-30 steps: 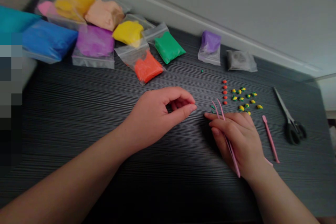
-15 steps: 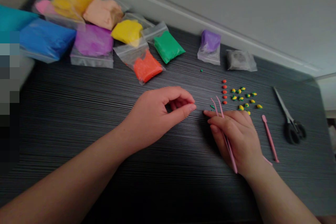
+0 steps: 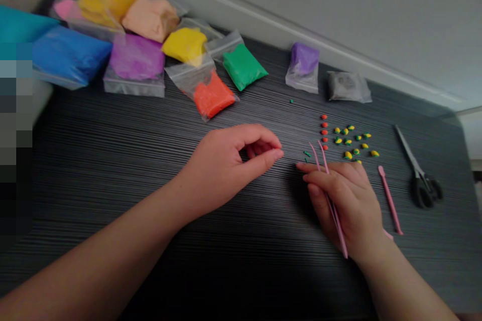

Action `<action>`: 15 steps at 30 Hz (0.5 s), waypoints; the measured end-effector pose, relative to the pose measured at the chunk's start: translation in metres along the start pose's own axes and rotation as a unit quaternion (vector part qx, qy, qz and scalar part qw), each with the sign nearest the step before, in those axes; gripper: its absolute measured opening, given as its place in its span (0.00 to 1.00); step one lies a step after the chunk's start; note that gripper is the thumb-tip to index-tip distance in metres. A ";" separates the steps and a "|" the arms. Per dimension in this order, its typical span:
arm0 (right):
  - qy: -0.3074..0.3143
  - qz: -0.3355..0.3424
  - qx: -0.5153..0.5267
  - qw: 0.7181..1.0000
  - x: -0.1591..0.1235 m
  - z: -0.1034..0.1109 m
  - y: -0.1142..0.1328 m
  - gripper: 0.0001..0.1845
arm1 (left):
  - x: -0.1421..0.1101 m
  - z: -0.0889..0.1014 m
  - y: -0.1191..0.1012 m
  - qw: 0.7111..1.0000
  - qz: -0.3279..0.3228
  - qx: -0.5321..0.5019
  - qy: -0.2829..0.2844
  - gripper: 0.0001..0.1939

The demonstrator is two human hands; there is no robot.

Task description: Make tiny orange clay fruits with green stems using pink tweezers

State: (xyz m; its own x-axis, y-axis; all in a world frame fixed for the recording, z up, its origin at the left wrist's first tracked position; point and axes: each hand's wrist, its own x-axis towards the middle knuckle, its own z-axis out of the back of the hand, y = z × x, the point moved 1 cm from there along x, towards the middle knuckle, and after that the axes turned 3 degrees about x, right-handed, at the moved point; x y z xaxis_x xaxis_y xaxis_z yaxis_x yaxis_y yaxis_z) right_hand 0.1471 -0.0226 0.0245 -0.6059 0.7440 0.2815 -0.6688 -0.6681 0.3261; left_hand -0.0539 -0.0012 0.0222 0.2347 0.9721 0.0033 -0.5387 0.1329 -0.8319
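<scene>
My right hand (image 3: 348,200) rests on the dark striped table (image 3: 113,160) and grips pink tweezers (image 3: 327,180), whose tips point up toward small green clay pieces (image 3: 308,154). My left hand (image 3: 229,160) lies to the left of it, fingers curled with thumb and forefinger nearly pinched; whatever they hold is too small to make out. Just beyond the tweezers sit a column of red clay beads (image 3: 324,131) and several yellow-and-green clay pieces (image 3: 354,141).
Bags of coloured clay lie along the back: blue (image 3: 68,55), purple (image 3: 135,60), yellow (image 3: 185,45), orange-red (image 3: 213,95), green (image 3: 243,66), violet (image 3: 303,62), grey (image 3: 347,86). A pink sculpting tool (image 3: 390,199) and black scissors (image 3: 419,175) lie at the right.
The tweezers in my right hand have shifted slightly to the right; both hands otherwise stay in place.
</scene>
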 end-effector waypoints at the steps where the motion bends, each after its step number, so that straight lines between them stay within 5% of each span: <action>1: 0.003 -0.001 -0.006 1.000 0.001 0.000 0.000 0.10 | 0.000 0.000 0.000 1.000 0.001 0.002 -0.001 0.10; 15: 0.007 -0.005 -0.017 1.000 0.000 -0.003 0.002 0.09 | 0.000 0.000 0.001 1.000 -0.015 0.012 -0.007 0.10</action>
State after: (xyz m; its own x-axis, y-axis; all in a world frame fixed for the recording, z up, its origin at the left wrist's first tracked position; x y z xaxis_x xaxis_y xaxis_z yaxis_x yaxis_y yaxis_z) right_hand 0.1447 -0.0243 0.0229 -0.6045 0.7513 0.2649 -0.6897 -0.6600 0.2980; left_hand -0.0542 -0.0010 0.0210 0.2390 0.9704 0.0355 -0.5513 0.1657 -0.8177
